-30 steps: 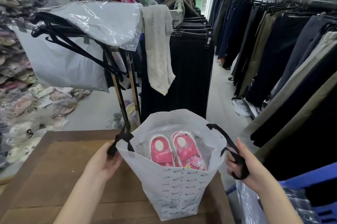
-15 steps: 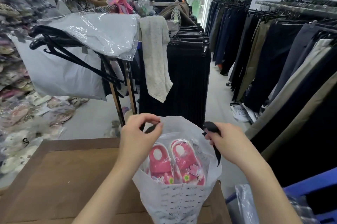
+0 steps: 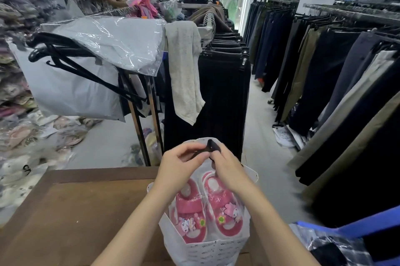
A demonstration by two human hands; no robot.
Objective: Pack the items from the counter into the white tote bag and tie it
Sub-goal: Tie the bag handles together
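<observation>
White tote bag (image 3: 205, 252) stands at the near right edge of the wooden counter (image 3: 75, 211), mouth up. A pair of pink sandals (image 3: 207, 211) in clear wrap sits inside.

Both hands meet just above the mouth on the black straps (image 3: 213, 146). The left hand (image 3: 179, 164) pinches one between thumb and fingers. The right hand (image 3: 227, 168) pinches the loop that sticks up beside it. Fingers are curled on both hands, none spread.

My read: packing is done, tying is in hand, no knot yet.

Handling:
- Bag wall looks soft and crinkly, with no stiffness of its own.
- Load is light and the sandals aren't fragile.
- Straps look like limp flat tape, probably a bit slick.
- Grip the straps close to where they cross and hold both taut while pulling through.
- Don't grab the bag wall: it'll crumple and could tear where the straps attach.
</observation>
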